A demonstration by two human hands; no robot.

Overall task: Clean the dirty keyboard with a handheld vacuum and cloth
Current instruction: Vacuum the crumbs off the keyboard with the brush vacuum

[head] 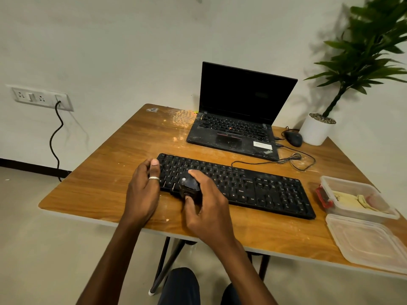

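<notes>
the black full-size plastic keyboard (264,190) lies flat on the brown wood-grain tabletop (99,183), near its front edge and just in front of the open black laptop (237,128). pale crumbs (167,220) and dust speckle the keys and the wood around it. the left hand (143,188) grips the keyboard's left end, thumb lying on the top corner keys and the other fingers curled round the edge, a silver ring (154,178) on one of them. the right hand (207,203) is wrapped round a small dark handheld vacuum (189,188), forefinger stretched along its top and thumb against its near side, and holds it over the lower-left keys. whether the nozzle touches the keys i cannot tell.

the keyboard looks light and stiff, a thin slab that would likely slide on the smooth wood if pushed from one side, so pinning it at one end, as the left hand does, seems the right hold. its keycaps are sprung and could pop off under hard scraping, so a light pass should do. the vacuum looks compact, probably easy for one hand, and best gripped round its body. to the right sits a clear plastic box (348,182) with a pale yellow folded thing inside, perhaps the cloth, and its lid (370,243) lies just beside it.
</notes>
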